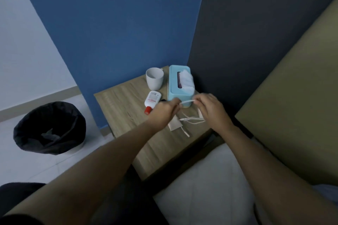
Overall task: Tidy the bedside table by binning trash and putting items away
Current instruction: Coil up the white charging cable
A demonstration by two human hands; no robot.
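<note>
Both my hands hover over the wooden bedside table (120, 107) and pinch a white cable (187, 102) stretched between them. My left hand (164, 111) grips its left end, my right hand (210, 109) the right end. More loops of the cable (192, 120) lie on the table below, beside a small beige pouch (175, 125) partly hidden under my left hand. A white bottle with a red cap (151, 100) lies flat to the left. Behind stand a white cup (154, 78) and a light blue tissue box (180, 83).
A bin lined with a black bag (49, 127) stands on the tiled floor to the left of the table. A bed with a white pillow (210, 184) and an olive headboard (296, 96) borders the table on the right. A blue wall rises behind.
</note>
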